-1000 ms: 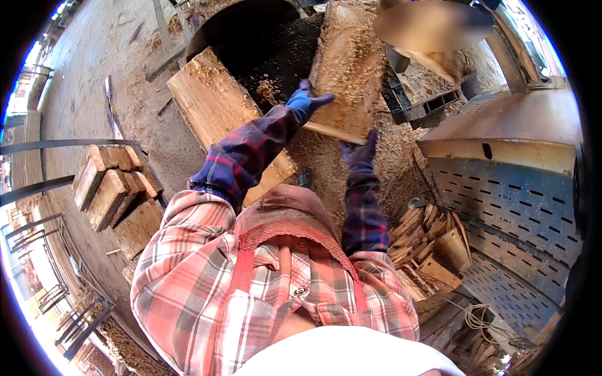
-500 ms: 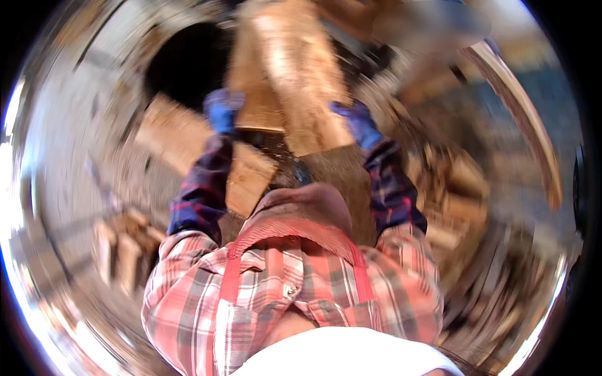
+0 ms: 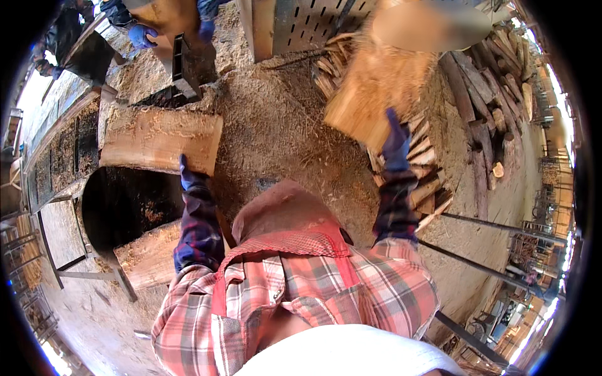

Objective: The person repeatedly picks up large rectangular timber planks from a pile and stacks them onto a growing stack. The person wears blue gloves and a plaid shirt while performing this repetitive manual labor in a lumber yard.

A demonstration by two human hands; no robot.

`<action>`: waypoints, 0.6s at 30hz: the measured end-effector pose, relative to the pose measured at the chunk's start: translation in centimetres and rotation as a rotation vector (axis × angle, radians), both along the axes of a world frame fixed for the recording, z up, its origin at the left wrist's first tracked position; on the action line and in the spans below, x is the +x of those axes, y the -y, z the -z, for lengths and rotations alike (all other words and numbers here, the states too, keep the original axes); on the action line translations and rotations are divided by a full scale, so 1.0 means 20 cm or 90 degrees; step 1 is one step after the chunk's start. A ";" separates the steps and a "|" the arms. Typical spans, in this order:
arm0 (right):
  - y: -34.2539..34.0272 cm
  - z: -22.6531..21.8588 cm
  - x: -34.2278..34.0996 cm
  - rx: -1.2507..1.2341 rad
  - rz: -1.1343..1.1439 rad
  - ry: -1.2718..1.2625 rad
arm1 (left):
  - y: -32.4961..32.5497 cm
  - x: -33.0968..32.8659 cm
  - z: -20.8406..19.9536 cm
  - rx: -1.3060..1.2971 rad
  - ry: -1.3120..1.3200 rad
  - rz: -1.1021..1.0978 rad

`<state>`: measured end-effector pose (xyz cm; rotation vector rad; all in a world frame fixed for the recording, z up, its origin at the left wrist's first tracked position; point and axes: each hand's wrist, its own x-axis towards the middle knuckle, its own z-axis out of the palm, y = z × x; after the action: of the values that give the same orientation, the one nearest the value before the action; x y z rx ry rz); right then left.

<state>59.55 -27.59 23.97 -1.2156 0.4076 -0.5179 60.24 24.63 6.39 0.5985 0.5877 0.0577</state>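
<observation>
Both my hands wear blue gloves. My left hand (image 3: 193, 174) is at the near edge of a thick wooden board (image 3: 160, 139), with one digit over its top and the other fingers hidden. Further right, my right hand (image 3: 396, 144) is closed at the near right corner of a second wooden slab (image 3: 367, 97), which slants away toward the upper right. One digit shows along that slab's edge; the rest are hidden. The slab's far end is blurred. Beside my left forearm lies another pale board (image 3: 150, 254), next to a dark round opening (image 3: 128, 203).
Stacked split wood (image 3: 426, 169) lies beside my right arm, with logs (image 3: 486, 106) beyond. A slotted metal panel (image 3: 313, 28) stands at the far middle. A co-worker's gloved hands (image 3: 143, 36) are at the far left. Sawdust covers the ground (image 3: 276, 119). Metal bars (image 3: 489, 229) run at right.
My view has swung to the right, so the dark opening sits lower left. My hands are further apart, and the two boards that were side by side are now separated.
</observation>
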 end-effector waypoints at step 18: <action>-2.11 0.26 0.20 0.319 -1.127 -0.371 | 0.31 -1.24 -1.44 0.241 -0.317 -0.039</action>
<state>63.53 14.65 18.79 -0.7943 -0.1642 1.3955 35.39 18.46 35.14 0.9744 1.0927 0.0795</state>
